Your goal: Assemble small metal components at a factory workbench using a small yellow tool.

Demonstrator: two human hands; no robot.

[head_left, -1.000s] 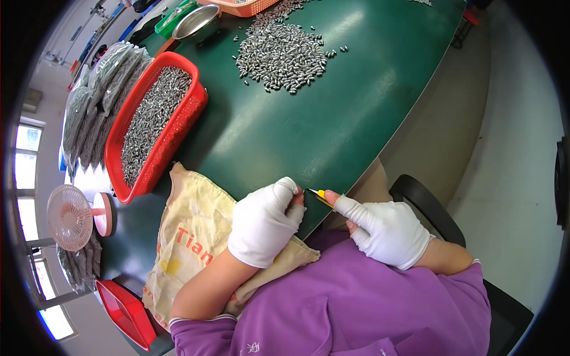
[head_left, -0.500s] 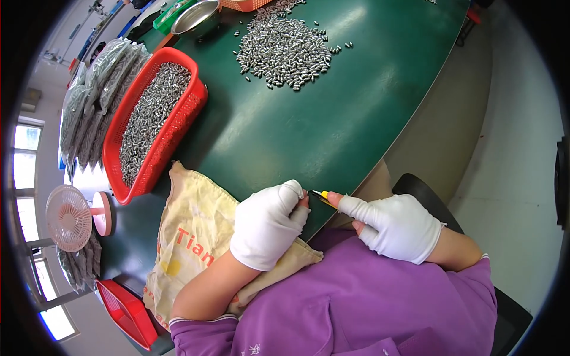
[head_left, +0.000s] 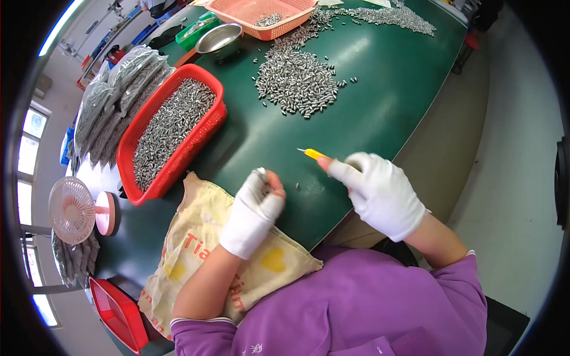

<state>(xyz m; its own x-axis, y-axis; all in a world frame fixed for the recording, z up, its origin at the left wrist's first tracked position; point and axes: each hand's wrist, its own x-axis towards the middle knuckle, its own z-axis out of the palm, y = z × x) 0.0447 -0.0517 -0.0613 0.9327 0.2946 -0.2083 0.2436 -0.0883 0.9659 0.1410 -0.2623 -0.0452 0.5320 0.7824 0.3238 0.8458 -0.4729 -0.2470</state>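
My right hand, in a white fingerless glove, is closed around a thin pointed tool with a yellow handle. Its dark tip points left, above the green table. My left hand, gloved the same way, has its fingers curled over a yellowish printed cloth; a small shiny spot shows at the fingertips, too small to make out. Between the hands, one small metal piece lies on the table. Farther off is a heap of similar silvery pieces.
A red basket of metal pieces stands left, beside stacked grey plastic bags. Behind are a steel bowl, a salmon basket and a green tray. A small pink fan and another red basket are at far left.
My hands have moved apart: the left went leftward, the right rose with the tool. The single metal piece now shows on the table between them. The view takes in more of the table's far end.
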